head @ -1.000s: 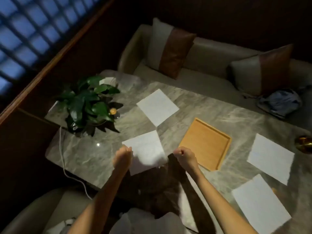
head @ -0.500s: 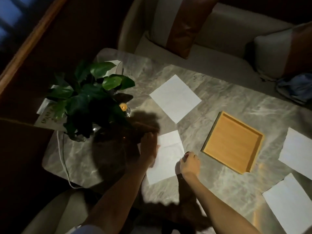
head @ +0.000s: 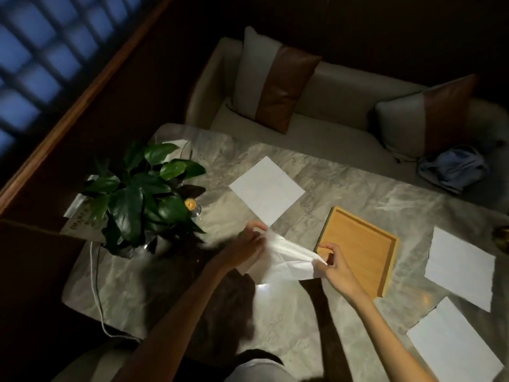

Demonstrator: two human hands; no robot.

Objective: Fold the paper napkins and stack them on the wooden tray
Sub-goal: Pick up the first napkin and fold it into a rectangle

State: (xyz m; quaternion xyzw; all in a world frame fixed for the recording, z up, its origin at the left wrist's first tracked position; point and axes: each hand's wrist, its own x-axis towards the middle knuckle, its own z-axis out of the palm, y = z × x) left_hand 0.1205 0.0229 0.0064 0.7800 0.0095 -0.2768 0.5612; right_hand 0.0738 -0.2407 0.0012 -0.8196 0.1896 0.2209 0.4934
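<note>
A white paper napkin point(head: 286, 260) hangs lifted and crumpled between my hands over the marble table point(head: 275, 312). My left hand point(head: 249, 242) pinches its left corner and my right hand point(head: 334, 264) pinches its right corner. The wooden tray point(head: 358, 249) lies empty just right of my right hand. Another napkin point(head: 267, 194) lies flat beyond the held one. Two more flat napkins, one at the right point(head: 460, 267) and one at the near right point(head: 454, 343), lie past the tray.
A leafy potted plant point(head: 143, 197) with a small lit candle point(head: 190, 204) stands at the table's left, a white cable point(head: 96, 285) trailing off the edge. A sofa with two cushions point(head: 275, 84) and a blue cloth point(head: 454, 169) runs behind the table.
The napkin that lay flat under my hands is now lifted off the table and stretched between both hands. My hands have moved further apart, and the view has pulled back.
</note>
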